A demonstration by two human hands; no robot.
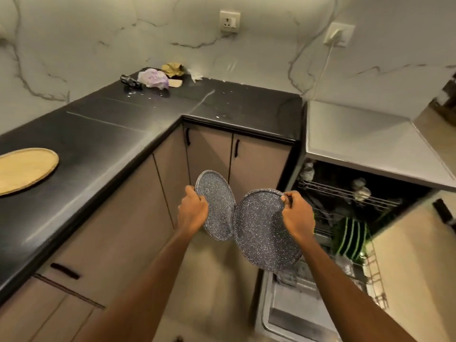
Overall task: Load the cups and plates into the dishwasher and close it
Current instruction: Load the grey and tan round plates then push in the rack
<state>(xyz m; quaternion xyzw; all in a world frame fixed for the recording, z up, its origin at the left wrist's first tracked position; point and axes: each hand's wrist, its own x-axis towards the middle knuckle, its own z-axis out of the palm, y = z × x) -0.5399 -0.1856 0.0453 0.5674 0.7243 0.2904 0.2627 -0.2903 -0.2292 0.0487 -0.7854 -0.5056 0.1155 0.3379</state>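
Speckled grey-blue, round, rimmed: the left hand (192, 211) grips the left plate (217, 203) by its edge and the right hand (297, 215) pinches the right plate (259, 233). Both tilted, rims touching, just left of the open dishwasher (283, 314). Wire rack (345, 193) inside, glossy black counter (111, 134) behind.

Your left hand (193, 211) hides its fingers behind the left plate (214, 201). Your right hand (297, 215) covers part of the upper rim of the right plate (259, 233). The tan tray (27, 169) on the table (111, 134) is cut off by the frame's left edge. The dishwasher door (291, 317) runs out at the bottom edge. The pale items (361, 188) in the upper rack (340, 193) are too blurred to identify, as is the clutter (153, 79) at the table's far corner.
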